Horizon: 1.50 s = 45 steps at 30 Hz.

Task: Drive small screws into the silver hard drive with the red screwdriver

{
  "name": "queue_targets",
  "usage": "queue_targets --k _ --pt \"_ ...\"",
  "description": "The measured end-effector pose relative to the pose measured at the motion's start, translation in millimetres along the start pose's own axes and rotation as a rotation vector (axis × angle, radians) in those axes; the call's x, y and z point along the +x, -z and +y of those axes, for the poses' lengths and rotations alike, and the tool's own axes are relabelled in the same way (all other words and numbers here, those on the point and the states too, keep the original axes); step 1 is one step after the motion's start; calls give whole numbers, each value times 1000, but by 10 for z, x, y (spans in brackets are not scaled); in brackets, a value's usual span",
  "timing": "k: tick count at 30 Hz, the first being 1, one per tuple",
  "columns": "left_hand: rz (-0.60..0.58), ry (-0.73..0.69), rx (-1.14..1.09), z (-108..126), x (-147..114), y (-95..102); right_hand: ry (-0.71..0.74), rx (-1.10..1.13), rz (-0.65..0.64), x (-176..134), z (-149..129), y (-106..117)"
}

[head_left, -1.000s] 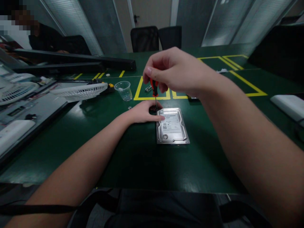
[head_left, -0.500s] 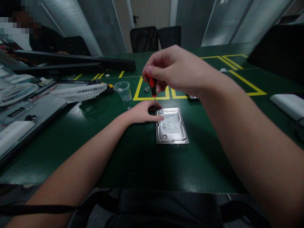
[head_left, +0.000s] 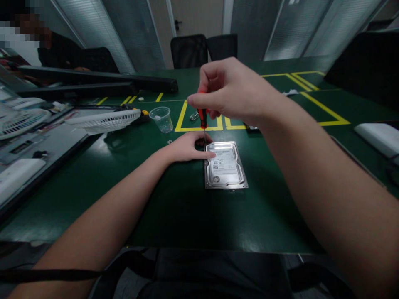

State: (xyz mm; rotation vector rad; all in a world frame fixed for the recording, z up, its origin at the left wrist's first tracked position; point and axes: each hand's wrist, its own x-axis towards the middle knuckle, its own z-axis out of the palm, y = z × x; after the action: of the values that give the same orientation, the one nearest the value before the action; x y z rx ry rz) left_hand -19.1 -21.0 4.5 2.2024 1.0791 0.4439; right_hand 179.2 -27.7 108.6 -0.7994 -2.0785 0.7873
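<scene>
A silver hard drive [head_left: 229, 166] with a printed label lies flat on the green table. My left hand [head_left: 190, 147] grips its far left corner, thumb on top, the other fingers partly hidden behind the edge. Above that corner, my right hand [head_left: 221, 89] is closed round the red and black handle of a screwdriver [head_left: 203, 118]. The screwdriver stands nearly upright, its thin shaft reaching down to the drive's far left corner. Where exactly the tip sits is too small to make out.
Left of the hands stands a clear plastic cup [head_left: 161, 120], with small bits [head_left: 169, 142] beside it. A white fan grille [head_left: 107, 120] and a large flat panel [head_left: 59, 141] fill the left. At right lies a white object [head_left: 378, 139]. A person sits at the far left.
My right hand has turned about the screwdriver handle and shifted slightly right, its thumb now lying across the handle. My left hand and the hard drive have stayed put.
</scene>
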Motion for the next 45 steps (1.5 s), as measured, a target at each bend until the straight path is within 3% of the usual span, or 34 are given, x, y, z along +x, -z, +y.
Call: queue_targets --k 18,37,45 --pt "12 -8 7 -1 8 -14 21 -6 -35 25 -2 -1" --pt "16 -13 -10 -22 -2 -22 -72 111 -193 8 -23 68" --pt "16 -22 -3 -31 6 -19 -63 89 -98 -18 -71 16"
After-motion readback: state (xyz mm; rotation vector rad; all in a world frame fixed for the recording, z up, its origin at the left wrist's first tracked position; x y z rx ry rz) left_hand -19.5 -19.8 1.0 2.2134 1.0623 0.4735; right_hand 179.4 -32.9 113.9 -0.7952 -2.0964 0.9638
